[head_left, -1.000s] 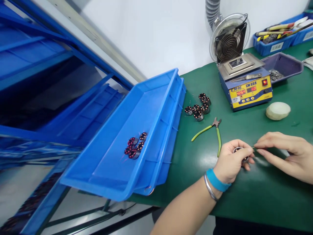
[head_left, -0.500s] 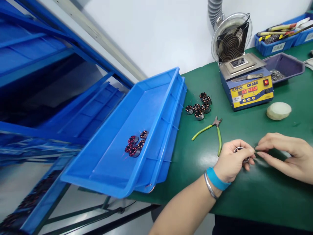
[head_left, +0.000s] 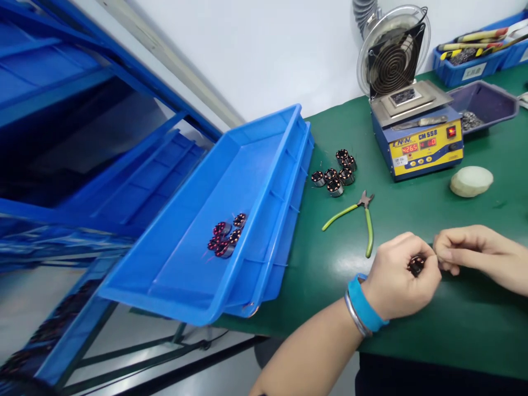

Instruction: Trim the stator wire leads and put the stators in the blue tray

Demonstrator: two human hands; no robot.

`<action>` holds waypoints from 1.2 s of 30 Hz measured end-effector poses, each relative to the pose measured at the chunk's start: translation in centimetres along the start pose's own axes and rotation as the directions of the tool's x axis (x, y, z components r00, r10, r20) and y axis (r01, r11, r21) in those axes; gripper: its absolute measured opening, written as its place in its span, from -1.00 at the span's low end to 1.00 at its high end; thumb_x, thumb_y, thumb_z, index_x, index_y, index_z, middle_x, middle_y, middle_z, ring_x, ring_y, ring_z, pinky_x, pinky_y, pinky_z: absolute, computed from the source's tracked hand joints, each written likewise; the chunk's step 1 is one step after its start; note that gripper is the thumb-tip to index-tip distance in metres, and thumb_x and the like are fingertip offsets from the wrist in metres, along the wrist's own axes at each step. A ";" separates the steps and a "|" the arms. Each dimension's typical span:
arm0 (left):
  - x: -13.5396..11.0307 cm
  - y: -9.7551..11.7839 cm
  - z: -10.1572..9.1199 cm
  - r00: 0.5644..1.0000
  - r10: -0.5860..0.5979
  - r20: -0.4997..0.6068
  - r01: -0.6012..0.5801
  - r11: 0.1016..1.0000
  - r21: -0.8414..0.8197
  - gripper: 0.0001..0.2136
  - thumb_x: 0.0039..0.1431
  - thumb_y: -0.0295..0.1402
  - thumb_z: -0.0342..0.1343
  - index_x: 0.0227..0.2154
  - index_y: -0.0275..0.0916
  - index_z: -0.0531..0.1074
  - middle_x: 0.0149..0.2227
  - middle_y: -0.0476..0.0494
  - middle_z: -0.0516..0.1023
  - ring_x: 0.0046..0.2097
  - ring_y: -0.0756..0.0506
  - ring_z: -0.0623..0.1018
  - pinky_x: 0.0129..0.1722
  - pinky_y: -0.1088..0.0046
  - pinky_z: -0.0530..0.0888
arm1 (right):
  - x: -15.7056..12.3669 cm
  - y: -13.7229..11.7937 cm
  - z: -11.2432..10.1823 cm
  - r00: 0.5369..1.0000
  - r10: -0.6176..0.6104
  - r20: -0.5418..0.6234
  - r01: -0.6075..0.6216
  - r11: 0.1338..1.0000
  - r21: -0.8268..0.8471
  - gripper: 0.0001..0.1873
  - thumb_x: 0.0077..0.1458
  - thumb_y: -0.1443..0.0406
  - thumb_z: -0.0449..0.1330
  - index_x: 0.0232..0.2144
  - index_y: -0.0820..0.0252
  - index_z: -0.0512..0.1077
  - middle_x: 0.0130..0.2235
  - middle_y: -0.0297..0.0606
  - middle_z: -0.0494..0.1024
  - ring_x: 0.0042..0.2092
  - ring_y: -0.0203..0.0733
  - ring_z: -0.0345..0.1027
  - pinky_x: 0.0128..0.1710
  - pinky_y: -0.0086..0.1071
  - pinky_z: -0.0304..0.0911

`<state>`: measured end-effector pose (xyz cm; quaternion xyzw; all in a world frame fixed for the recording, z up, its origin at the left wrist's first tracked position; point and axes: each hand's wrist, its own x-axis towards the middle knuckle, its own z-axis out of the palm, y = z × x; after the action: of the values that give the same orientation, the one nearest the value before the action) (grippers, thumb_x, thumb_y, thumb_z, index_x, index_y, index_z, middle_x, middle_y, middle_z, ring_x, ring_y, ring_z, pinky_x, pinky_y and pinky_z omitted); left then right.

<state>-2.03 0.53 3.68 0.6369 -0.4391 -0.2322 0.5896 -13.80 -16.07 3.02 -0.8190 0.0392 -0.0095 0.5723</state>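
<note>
Bare hands [head_left: 398, 278] close around a small copper-wound stator [head_left: 416, 266] above green matting [head_left: 487, 324].

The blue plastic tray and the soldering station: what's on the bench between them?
The head view shows a small cluster of copper-wound stators between the blue plastic tray and the soldering station, with green-handled side cutters just below the cluster.

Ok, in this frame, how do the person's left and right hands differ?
The left hand is curled around a small wound stator, while the right hand has its fingers pinched together beside it, holding nothing I can make out. The left wrist wears a blue band and a metal bangle; the right shows neither. Both hands are bare and sit over the green mat.
</note>
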 end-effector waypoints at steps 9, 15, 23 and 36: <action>1.0 -0.2 -0.6 0.868 -0.450 0.208 0.496 0.797 -0.345 -0.85 0.04 -0.30 0.21 -0.51 -0.25 0.39 -0.59 -0.01 0.40 -0.57 0.06 0.30 -0.53 0.54 0.23 | -0.7 0.0 -1.6 0.715 -0.686 0.134 0.504 0.374 -0.778 -0.70 0.27 0.44 0.21 0.03 0.14 0.46 -0.13 -0.23 0.62 -0.22 -0.11 0.50 -0.01 -0.14 0.31; -0.1 0.3 -0.1 0.999 -0.033 0.035 0.032 0.999 0.020 -0.84 0.17 -0.38 0.12 -0.52 -0.21 0.34 -0.48 -0.06 0.38 -0.42 -0.02 0.36 -0.35 0.43 0.30 | -0.1 -0.5 0.2 0.942 -0.308 -0.130 0.251 0.908 -0.335 -0.69 0.43 0.20 0.08 -0.39 0.13 0.40 -0.44 -0.34 0.46 -0.43 -0.22 0.36 -0.42 -0.34 0.30; 0.5 0.4 -0.5 0.908 -0.387 0.161 0.419 0.859 -0.295 -0.84 0.07 -0.29 0.18 -0.51 -0.23 0.37 -0.57 0.00 0.37 -0.52 0.04 0.30 -0.50 0.52 0.24 | -0.5 -0.1 -1.2 0.836 -0.548 -0.034 0.410 0.664 -0.626 -0.82 0.36 0.30 0.19 -0.01 0.07 0.46 -0.12 -0.24 0.61 -0.16 -0.10 0.50 -0.05 -0.18 0.33; -0.2 1.0 -0.3 0.985 -0.161 0.060 0.167 0.982 -0.094 -0.84 0.16 -0.34 0.14 -0.51 -0.23 0.36 -0.51 -0.04 0.38 -0.45 0.00 0.35 -0.40 0.45 0.30 | -0.8 -0.4 -0.2 0.963 -0.253 -0.090 0.222 0.940 -0.259 -0.84 0.39 0.17 0.15 -0.24 0.07 0.46 -0.31 -0.31 0.53 -0.30 -0.13 0.44 -0.32 -0.26 0.36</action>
<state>-2.23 0.93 4.64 0.6347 -0.3882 -0.3178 0.5877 -14.62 -16.06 3.51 -0.8803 -0.0243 -0.1237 0.4574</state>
